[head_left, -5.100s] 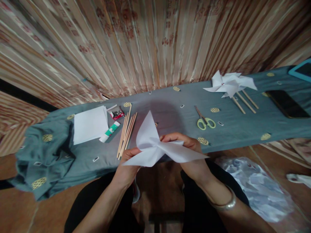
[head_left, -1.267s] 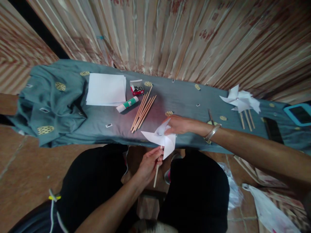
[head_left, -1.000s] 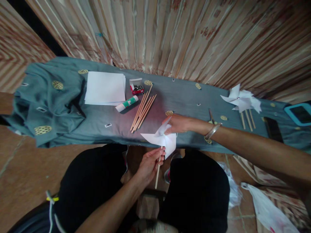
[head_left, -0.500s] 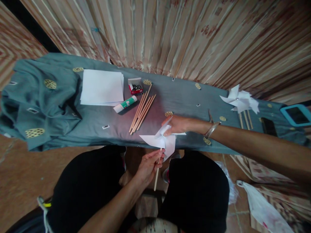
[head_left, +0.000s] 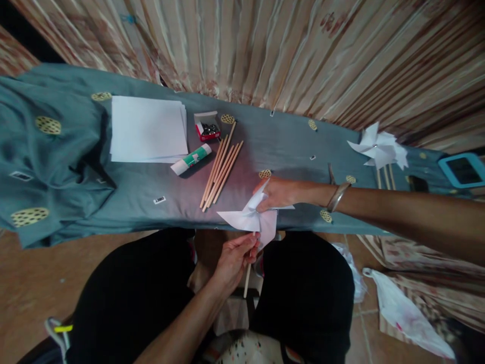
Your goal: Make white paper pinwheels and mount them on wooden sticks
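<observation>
A white paper pinwheel (head_left: 248,221) hangs over the near edge of the teal cloth (head_left: 125,192), on a wooden stick (head_left: 247,280) that points down toward my lap. My left hand (head_left: 235,258) is closed round the stick just under the paper. My right hand (head_left: 278,193), with a metal bangle on the wrist, reaches in from the right and its fingers press on the pinwheel's centre and top blade.
On the cloth lie a stack of white paper (head_left: 146,129), a glue stick (head_left: 190,159), a small red box of pins (head_left: 207,126), loose wooden sticks (head_left: 222,167), scissors (head_left: 332,173) and finished pinwheels (head_left: 379,149). A curtain hangs behind. Plastic bags (head_left: 401,313) lie on the floor right.
Five seconds ago both hands held the loose folded paper. Since then it sits on a stick in my left hand. Over the last second the hands barely moved; the camera tilted.
</observation>
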The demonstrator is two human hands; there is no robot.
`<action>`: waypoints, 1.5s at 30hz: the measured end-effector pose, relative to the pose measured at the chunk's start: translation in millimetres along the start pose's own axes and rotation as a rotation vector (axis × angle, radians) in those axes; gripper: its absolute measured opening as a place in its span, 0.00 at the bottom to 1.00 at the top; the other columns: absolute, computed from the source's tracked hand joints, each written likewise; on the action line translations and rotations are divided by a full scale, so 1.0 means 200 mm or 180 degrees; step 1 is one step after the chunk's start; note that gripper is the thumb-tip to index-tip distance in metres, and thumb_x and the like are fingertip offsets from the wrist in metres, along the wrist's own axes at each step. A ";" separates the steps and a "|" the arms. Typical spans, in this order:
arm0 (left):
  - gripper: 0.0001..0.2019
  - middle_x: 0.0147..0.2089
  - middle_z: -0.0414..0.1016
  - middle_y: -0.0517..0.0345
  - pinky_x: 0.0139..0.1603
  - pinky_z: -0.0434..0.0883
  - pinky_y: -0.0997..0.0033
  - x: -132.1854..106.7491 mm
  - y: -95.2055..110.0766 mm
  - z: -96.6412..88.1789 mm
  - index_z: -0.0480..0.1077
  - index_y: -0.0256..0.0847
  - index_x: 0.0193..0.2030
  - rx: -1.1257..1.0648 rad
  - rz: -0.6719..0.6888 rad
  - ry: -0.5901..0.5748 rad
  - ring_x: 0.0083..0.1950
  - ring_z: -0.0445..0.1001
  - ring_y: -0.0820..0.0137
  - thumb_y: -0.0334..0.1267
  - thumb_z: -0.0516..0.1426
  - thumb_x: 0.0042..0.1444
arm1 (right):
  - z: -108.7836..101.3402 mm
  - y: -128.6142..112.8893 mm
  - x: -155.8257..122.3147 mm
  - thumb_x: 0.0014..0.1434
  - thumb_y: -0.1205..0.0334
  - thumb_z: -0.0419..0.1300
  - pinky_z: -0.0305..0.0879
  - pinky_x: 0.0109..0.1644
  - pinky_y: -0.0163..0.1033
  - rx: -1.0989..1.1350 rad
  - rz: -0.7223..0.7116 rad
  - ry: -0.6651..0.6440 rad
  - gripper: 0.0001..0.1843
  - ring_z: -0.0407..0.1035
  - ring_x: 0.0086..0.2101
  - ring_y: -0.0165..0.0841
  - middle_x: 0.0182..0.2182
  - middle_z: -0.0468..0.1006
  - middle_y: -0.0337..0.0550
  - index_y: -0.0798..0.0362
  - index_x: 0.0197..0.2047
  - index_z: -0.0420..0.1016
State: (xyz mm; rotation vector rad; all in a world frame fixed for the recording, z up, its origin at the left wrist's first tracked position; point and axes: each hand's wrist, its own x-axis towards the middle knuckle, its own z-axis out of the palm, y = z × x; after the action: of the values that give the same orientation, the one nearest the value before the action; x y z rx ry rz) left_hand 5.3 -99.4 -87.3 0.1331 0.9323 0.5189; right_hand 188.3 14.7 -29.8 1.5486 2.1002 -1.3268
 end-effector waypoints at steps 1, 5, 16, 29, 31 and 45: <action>0.22 0.22 0.70 0.59 0.24 0.56 0.80 0.00 0.00 0.00 0.80 0.30 0.33 0.0013 -0.0026 0.0003 0.22 0.62 0.81 0.43 0.73 0.30 | 0.00 0.00 0.00 0.47 0.65 0.64 0.62 0.30 0.33 0.0010 -0.0033 -0.0007 0.05 0.69 0.27 0.31 0.25 0.78 0.40 0.56 0.29 0.80; 0.22 0.22 0.70 0.59 0.24 0.56 0.79 0.01 0.00 0.00 0.80 0.31 0.31 0.0005 -0.0064 -0.0026 0.21 0.61 0.81 0.45 0.73 0.31 | 0.00 0.00 0.01 0.46 0.66 0.63 0.62 0.30 0.33 0.0017 -0.0066 -0.0068 0.08 0.69 0.28 0.31 0.26 0.79 0.40 0.58 0.32 0.81; 0.21 0.25 0.73 0.56 0.23 0.56 0.81 -0.01 0.00 0.00 0.80 0.28 0.32 -0.0207 0.0137 -0.0120 0.22 0.63 0.82 0.39 0.73 0.29 | -0.05 -0.07 -0.04 0.48 0.62 0.65 0.62 0.30 0.32 -0.0238 0.0215 -0.0122 0.08 0.69 0.27 0.31 0.26 0.80 0.40 0.58 0.31 0.82; 0.20 0.25 0.73 0.56 0.22 0.55 0.81 0.00 -0.01 0.00 0.79 0.28 0.32 -0.0264 0.0176 -0.0131 0.22 0.62 0.83 0.37 0.73 0.30 | -0.05 -0.05 -0.04 0.50 0.62 0.65 0.64 0.35 0.32 -0.0069 0.0077 -0.0223 0.11 0.71 0.30 0.32 0.30 0.82 0.42 0.60 0.35 0.82; 0.20 0.25 0.73 0.56 0.22 0.55 0.81 0.00 0.00 0.00 0.79 0.28 0.32 -0.0268 0.0174 -0.0142 0.23 0.62 0.83 0.37 0.72 0.30 | -0.05 -0.03 -0.03 0.49 0.61 0.65 0.64 0.34 0.32 -0.0003 0.0052 -0.0198 0.12 0.71 0.29 0.31 0.29 0.82 0.41 0.60 0.35 0.82; 0.19 0.23 0.73 0.57 0.21 0.53 0.80 -0.02 0.02 0.03 0.80 0.31 0.29 -0.0056 0.0395 -0.0057 0.20 0.60 0.83 0.40 0.73 0.29 | 0.04 0.03 -0.10 0.45 0.59 0.64 0.64 0.34 0.33 0.0905 -0.0164 0.0385 0.12 0.69 0.30 0.31 0.30 0.79 0.40 0.58 0.33 0.79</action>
State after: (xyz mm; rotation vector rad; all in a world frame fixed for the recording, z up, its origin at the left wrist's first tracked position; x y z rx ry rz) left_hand 7.0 -97.8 -78.9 0.1804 0.9054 0.6395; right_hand 199.5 -4.3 -25.0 1.7334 2.1071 -1.6493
